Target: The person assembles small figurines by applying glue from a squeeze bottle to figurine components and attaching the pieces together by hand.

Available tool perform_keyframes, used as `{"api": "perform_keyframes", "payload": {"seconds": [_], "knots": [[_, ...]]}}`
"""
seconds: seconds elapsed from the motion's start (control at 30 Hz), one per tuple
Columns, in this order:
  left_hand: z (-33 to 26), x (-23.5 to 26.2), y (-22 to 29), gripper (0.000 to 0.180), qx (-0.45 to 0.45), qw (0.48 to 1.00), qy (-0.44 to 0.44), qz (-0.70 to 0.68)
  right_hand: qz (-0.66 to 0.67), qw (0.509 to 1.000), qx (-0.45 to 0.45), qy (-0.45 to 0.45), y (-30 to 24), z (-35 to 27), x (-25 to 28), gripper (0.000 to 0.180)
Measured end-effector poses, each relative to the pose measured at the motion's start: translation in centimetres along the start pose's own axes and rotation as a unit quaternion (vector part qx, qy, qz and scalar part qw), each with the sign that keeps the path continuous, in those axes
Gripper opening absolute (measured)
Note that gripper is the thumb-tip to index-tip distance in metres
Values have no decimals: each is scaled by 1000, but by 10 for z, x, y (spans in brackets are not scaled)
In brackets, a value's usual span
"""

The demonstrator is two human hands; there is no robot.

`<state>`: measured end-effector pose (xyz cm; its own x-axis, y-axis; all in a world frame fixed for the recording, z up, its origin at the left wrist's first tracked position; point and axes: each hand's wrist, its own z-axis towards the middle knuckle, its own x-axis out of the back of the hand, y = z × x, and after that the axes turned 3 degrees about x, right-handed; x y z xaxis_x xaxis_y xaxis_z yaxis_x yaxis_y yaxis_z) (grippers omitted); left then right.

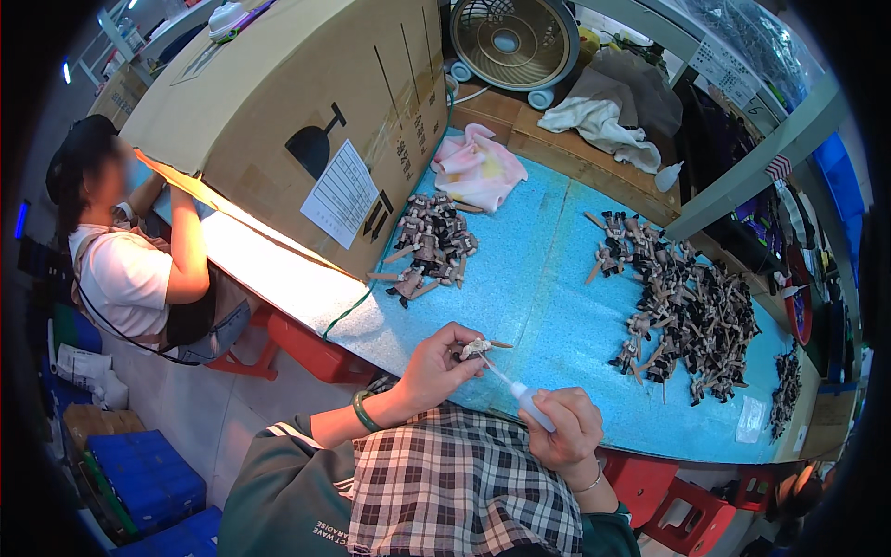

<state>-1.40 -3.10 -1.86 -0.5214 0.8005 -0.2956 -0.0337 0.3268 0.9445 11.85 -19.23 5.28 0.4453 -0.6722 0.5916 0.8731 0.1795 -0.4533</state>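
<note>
In front of my body, my left hand (434, 371) pinches a small figurine (476, 349), pale on top, with a thin tan stick pointing right. My right hand (569, 425) is wrapped round a small white squeeze bottle (532, 405). Its narrow nozzle slants up and left, with the tip at or very close to the figurine; whether they touch I cannot tell. Both hands are over the near edge of the blue-covered table (557, 320). Similar brown and black figurines form a pile (436, 239) beyond my left hand and a larger heap (696, 311) to the right.
A big cardboard box (278, 102) stands at the left, with a co-worker (125, 265) seated beyond it. Behind are a pink cloth (478, 167), a fan (512, 42) and rags (603, 116). A grey metal post (761, 167) rises at right. Red stools (682, 515) stand below the table.
</note>
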Motion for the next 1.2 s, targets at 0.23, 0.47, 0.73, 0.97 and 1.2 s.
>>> {"api": "perform_keyframes", "payload": {"seconds": [0.23, 0.47, 0.73, 0.97, 1.2], "knots": [[0, -1, 0, 24, -9, 1000, 0, 26, 4, 1000, -3, 0, 1, -1, -2, 31], [0, -2, 0, 24, -7, 1000, 5, 5, 2, 1000, -2, 0, 0, -1, 1, 30], [1, -3, 2, 23, -10, 1000, 2, -14, -8, 1000, -22, 14, 1, -4, 0, 31], [-1, -3, 0, 24, -5, 1000, -3, -14, -5, 1000, -9, 9, 2, 0, -1, 30], [1, -2, 2, 23, 1, 999, -5, -39, -8, 1000, -13, 15, 2, -5, 1, 31]]}}
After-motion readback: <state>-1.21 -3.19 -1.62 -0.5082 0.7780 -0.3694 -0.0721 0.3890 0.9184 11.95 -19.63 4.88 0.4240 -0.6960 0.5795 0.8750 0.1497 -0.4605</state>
